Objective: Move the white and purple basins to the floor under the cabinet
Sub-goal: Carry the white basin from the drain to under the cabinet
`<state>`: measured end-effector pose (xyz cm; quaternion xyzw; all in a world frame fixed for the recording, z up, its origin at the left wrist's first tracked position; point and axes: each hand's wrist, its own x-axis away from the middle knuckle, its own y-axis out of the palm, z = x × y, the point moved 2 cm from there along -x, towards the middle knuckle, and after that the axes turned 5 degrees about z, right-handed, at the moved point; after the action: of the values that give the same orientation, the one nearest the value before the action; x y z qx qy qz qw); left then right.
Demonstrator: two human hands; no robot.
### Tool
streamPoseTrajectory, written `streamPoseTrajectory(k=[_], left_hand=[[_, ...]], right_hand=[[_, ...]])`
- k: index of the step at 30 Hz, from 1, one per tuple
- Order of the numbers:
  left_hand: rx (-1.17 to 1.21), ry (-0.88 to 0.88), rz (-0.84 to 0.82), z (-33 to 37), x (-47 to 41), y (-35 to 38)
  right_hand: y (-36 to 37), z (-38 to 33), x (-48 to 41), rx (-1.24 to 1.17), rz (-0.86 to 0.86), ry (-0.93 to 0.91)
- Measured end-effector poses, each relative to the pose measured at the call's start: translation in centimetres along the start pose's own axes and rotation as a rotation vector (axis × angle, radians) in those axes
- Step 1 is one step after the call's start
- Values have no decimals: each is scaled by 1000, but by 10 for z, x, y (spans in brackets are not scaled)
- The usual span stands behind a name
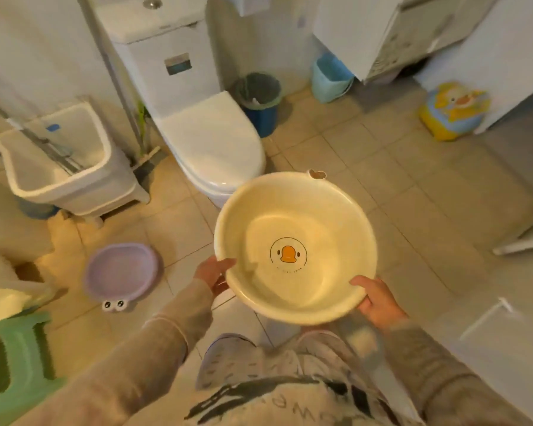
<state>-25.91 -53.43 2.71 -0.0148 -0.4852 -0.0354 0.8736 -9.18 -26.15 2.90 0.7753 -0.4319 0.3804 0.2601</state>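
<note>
The white basin (314,210), round with an orange duck print inside, is held in the air above the tiled floor in front of me. My left hand (214,273) grips its near-left rim and my right hand (379,299) grips its near-right rim. The purple basin (122,273) lies on the floor to the left, with two cartoon eyes on its near edge. A white wall-hung cabinet (391,35) is at the far right, with open floor beneath it.
A white toilet (210,139) stands straight ahead, a mop bucket (71,167) to its left. A dark bin (259,99) and a blue bin (331,76) sit by the far wall. A yellow duck potty (454,110) is at right, a green stool (16,361) at near left.
</note>
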Motion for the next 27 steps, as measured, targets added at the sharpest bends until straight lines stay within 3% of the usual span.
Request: streamPoseTrajectory(k=[13, 27], left_hand=[[-165, -65, -49, 25, -23, 260], [-289, -78, -101, 99, -80, 472]], right_hand=[[-142, -148, -101, -57, 189, 22], [-200, -295, -209, -145, 189, -65]])
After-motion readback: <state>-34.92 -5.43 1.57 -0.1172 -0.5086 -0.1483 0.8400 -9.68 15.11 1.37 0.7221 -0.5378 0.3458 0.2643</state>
